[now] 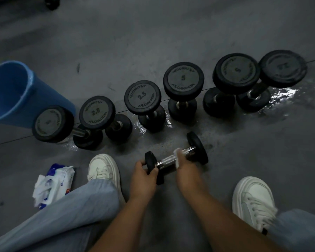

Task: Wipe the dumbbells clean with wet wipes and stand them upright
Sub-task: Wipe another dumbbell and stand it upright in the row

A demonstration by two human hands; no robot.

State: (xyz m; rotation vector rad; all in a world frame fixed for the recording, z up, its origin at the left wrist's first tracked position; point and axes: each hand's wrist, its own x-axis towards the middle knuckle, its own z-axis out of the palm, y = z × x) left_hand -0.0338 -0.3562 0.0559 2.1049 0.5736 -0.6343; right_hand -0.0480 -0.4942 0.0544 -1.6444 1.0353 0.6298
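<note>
- Six upright dumbbells (143, 96) are standing in a row on the floor (171, 33), running from near left to far right.
- Bucket (11, 91) is sitting at the left end, just behind the leftmost dumbbell (52, 123).
- Loose dumbbell (168, 159) is lying sideways in front of the row's middle, between left shoe (104, 170) and right shoe (253, 200).
- Left hand (145, 171) is gripping its near head; right hand (185, 166) is holding a wipe (177, 153) on the handle, just right of the left hand.
- Wipes pack (53, 184) is lying on the floor left of the left shoe, its near edge hidden by a trouser leg (71, 211).
</note>
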